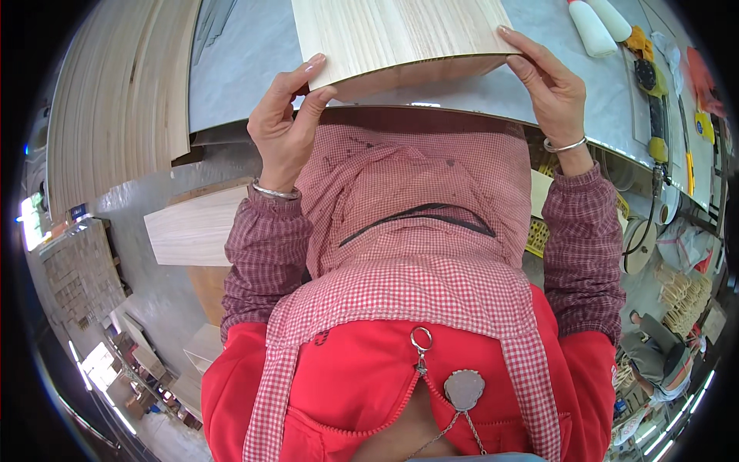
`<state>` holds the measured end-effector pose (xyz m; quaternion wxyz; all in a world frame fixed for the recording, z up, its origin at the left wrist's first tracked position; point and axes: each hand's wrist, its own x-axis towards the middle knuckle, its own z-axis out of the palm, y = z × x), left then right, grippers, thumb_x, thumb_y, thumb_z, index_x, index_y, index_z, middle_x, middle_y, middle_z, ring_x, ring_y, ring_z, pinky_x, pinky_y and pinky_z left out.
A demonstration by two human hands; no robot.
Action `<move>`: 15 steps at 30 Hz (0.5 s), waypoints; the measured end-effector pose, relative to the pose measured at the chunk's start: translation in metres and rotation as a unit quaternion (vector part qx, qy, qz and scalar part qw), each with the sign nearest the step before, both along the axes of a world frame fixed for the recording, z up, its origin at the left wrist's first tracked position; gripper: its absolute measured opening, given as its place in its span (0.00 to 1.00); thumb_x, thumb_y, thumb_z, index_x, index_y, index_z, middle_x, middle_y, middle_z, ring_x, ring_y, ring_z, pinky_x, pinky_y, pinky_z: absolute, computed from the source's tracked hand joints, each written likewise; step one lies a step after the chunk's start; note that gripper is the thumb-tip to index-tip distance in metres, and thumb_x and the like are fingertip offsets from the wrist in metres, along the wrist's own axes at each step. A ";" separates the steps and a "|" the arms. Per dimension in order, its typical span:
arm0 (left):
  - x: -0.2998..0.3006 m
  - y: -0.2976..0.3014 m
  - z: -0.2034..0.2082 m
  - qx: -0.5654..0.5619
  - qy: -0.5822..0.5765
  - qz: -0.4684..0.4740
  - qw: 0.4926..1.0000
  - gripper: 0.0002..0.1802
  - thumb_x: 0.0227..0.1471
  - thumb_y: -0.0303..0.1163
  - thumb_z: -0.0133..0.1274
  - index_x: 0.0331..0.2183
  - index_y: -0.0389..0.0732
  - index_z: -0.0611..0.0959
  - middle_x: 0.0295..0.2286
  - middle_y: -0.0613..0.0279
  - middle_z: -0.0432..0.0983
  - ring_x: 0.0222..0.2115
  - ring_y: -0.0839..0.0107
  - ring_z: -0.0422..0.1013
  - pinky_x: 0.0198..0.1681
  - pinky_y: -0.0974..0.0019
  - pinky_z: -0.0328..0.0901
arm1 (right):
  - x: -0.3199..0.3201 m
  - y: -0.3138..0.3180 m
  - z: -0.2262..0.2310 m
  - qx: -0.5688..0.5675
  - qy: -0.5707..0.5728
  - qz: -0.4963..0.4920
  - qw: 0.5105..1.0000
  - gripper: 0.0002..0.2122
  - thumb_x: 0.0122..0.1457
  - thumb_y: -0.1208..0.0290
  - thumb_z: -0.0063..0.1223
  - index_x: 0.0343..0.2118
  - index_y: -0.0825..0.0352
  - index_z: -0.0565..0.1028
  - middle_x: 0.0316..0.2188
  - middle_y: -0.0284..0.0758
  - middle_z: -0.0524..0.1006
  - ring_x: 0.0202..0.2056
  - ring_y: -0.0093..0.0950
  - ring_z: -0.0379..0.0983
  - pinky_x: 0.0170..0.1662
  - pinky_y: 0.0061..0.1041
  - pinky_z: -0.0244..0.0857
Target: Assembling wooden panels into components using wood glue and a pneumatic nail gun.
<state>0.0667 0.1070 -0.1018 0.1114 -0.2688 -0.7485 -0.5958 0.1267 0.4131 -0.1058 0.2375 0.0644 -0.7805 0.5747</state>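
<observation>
A pale wooden panel (408, 32) with straight grain is held up at its near edge, tilted over the table. My left hand (289, 115) pinches its near left corner between thumb and fingers. At the near right corner, my right hand (548, 88) grips the panel the same way. Below the near edge a reddish-brown underside surface shows; the panel's far end is cut off by the top of the picture. Both wrists wear silver bangles.
A grey-topped table (239, 85) lies beneath. Stacked wooden boards (123, 100) stand at left. White bottles (593, 29), an orange cloth (639, 44) and a black-and-yellow hand tool (653, 100) with a hose lie at right. A seated person (662, 358) is at far lower right.
</observation>
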 end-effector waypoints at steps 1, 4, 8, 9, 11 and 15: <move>0.001 0.000 0.000 -0.008 -0.001 0.004 1.000 0.18 0.45 0.23 0.62 0.41 0.39 0.81 0.36 0.60 0.79 0.30 0.76 0.71 0.36 0.77 0.66 | 0.001 -0.002 -0.002 -0.012 0.006 -0.017 1.000 0.14 0.55 0.77 0.57 0.46 0.62 0.78 0.38 0.27 0.81 0.38 0.19 0.76 0.44 0.13 0.68; 0.003 0.004 0.002 -0.022 0.000 0.008 1.000 0.18 0.46 0.24 0.62 0.42 0.39 0.81 0.37 0.60 0.79 0.31 0.75 0.71 0.36 0.77 0.66 | 0.006 -0.004 -0.001 -0.018 0.011 -0.056 0.998 0.14 0.55 0.77 0.56 0.46 0.63 0.77 0.38 0.28 0.81 0.37 0.19 0.76 0.44 0.14 0.68; 0.004 0.008 0.003 -0.045 0.000 0.011 0.999 0.17 0.48 0.26 0.61 0.42 0.40 0.81 0.37 0.61 0.78 0.32 0.75 0.71 0.37 0.76 0.66 | 0.012 -0.006 -0.002 -0.001 -0.001 -0.120 0.993 0.13 0.55 0.78 0.56 0.45 0.64 0.77 0.37 0.29 0.81 0.36 0.20 0.77 0.43 0.14 0.69; 0.005 0.009 0.003 -0.047 0.005 0.012 0.999 0.16 0.48 0.26 0.60 0.42 0.40 0.80 0.37 0.61 0.78 0.32 0.75 0.71 0.37 0.76 0.66 | 0.012 -0.007 -0.005 -0.005 0.001 -0.129 0.992 0.13 0.55 0.77 0.56 0.44 0.65 0.77 0.37 0.30 0.81 0.35 0.20 0.77 0.42 0.14 0.69; 0.005 0.011 0.006 -0.051 0.014 0.015 0.998 0.15 0.50 0.27 0.59 0.42 0.40 0.80 0.37 0.61 0.77 0.33 0.74 0.71 0.37 0.75 0.66 | 0.011 -0.009 -0.008 -0.015 0.005 -0.144 0.989 0.11 0.54 0.77 0.56 0.42 0.65 0.78 0.35 0.30 0.81 0.32 0.20 0.76 0.40 0.15 0.69; 0.006 0.010 0.006 -0.084 0.029 0.018 0.996 0.14 0.52 0.28 0.57 0.43 0.40 0.80 0.39 0.62 0.76 0.36 0.74 0.71 0.42 0.74 0.65 | 0.011 -0.010 -0.008 0.009 0.015 -0.168 0.986 0.10 0.54 0.76 0.57 0.39 0.65 0.78 0.32 0.30 0.81 0.29 0.20 0.76 0.36 0.15 0.70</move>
